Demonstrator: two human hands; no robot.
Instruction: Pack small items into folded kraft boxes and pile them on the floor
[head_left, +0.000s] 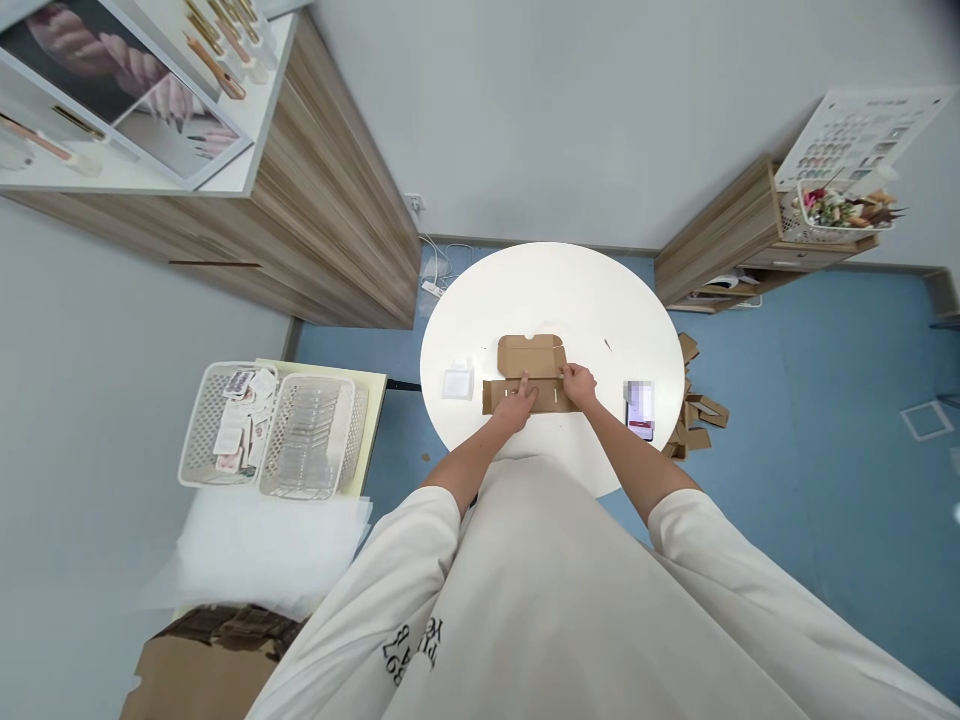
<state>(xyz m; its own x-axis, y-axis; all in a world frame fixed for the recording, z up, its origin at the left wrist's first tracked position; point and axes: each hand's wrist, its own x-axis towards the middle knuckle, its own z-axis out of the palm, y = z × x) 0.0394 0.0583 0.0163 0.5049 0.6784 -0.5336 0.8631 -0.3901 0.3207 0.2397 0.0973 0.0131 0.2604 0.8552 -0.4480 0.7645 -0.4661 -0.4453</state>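
Left hand (517,405): fingers extended, ungripping, resting on the creased cardboard (529,356), which spreads beneath and beyond them (presumably light, stiff, yielding at its folds). Right hand (580,386): fingers curled, grasping its right edge, a likely sound hold.

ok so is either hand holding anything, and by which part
The right hand appears to hold the cardboard blank by its right edge; the left hand rests on its lower panel, not visibly gripping.
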